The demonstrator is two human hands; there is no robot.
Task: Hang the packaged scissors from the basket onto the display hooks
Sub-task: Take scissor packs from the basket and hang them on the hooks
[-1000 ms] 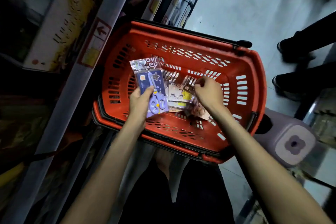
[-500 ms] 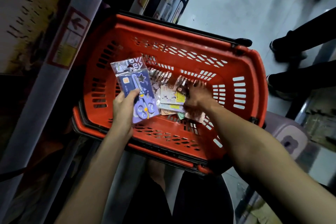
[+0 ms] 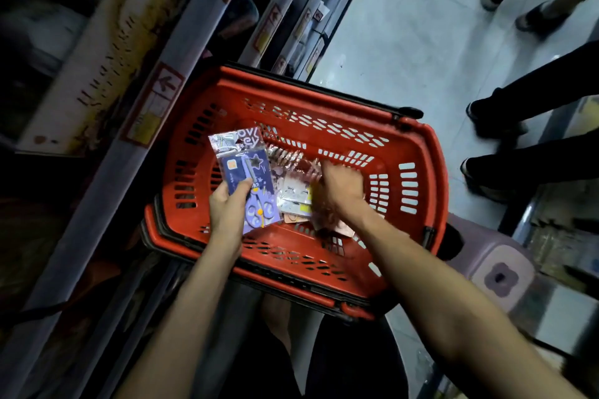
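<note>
Left hand [image 3: 227, 209] still grips purple packaged scissors [image 3: 251, 178] mid-frame; blurred right hand [image 3: 340, 186] keeps rummaging among packets [image 3: 295, 199] in red plastic basket [image 3: 436, 172], grasp unclear

Right end of the basket [image 3: 434, 172] stands clear from above, packets [image 3: 293, 196] heaped mid-floor, shelf rail [image 3: 129, 152] crowding its left rim, a stool [image 3: 499, 272], probably, tucked against the right corner.

Shop aisle, red plastic shopping basket [image 3: 438, 172], shelf rails [image 3: 107, 178] carrying price labels [image 3: 152, 113], grey floor [image 3: 405, 26]
</note>
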